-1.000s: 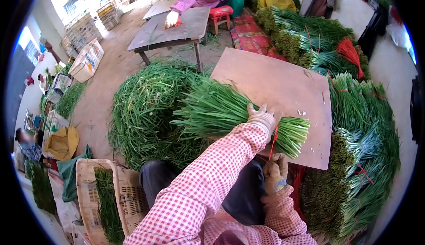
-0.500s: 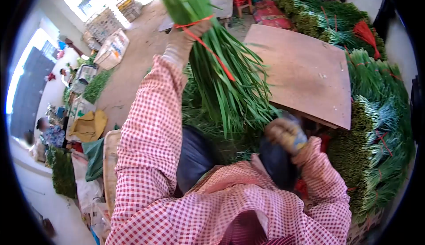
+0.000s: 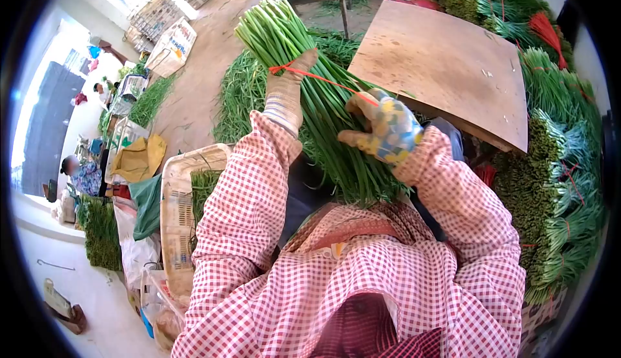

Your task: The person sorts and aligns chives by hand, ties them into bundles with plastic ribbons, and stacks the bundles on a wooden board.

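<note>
My left hand (image 3: pixel 289 89), in a worn work glove, is closed around a bundle of garlic chives (image 3: pixel 323 109) near its pale cut ends. A red tie (image 3: pixel 323 81) crosses the bundle from the left glove, its loose end reaching the other glove. The cut ends point up and away; the green leaves hang toward my lap. My right hand (image 3: pixel 381 128), in a blue-and-yellow patterned glove, is at the leaves' right side, thumb and fingers apart. Whether its fingertips press on the leaves or the tie's end is hard to tell.
A wooden board (image 3: pixel 446 67) stands at the right. Stacked tied chive bundles (image 3: pixel 563 183) line the far right, with red ties (image 3: pixel 546 34) on top. Loose greens (image 3: pixel 242 99) lie beyond my left arm. A plastic crate (image 3: pixel 174 203) is at the left; another person (image 3: pixel 86 175) sits farther off.
The chive bundle has come lower and turned, so its cut ends now show. My right hand has moved up and left from beside my knee to the leaves, its fingers now spread.
</note>
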Demonstrator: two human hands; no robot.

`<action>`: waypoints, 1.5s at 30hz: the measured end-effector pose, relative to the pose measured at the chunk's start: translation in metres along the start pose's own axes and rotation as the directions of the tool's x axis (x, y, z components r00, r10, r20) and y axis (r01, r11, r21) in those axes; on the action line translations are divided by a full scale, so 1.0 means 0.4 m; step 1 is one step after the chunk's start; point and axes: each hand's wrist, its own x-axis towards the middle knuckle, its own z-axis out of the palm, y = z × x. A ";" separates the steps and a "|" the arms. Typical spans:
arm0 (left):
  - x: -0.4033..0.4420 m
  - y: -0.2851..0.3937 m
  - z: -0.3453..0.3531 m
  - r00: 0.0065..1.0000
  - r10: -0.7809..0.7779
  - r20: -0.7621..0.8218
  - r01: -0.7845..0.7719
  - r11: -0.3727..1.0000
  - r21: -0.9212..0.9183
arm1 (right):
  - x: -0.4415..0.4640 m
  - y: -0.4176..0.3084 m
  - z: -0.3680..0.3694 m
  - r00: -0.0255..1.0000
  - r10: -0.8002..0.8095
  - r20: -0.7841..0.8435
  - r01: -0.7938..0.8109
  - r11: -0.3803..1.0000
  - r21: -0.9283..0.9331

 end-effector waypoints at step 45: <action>-0.047 -0.137 -0.007 0.974 0.223 0.025 -0.222 0.974 -0.052 | 0.004 0.042 0.063 0.982 0.096 -0.161 -0.079 0.990 0.113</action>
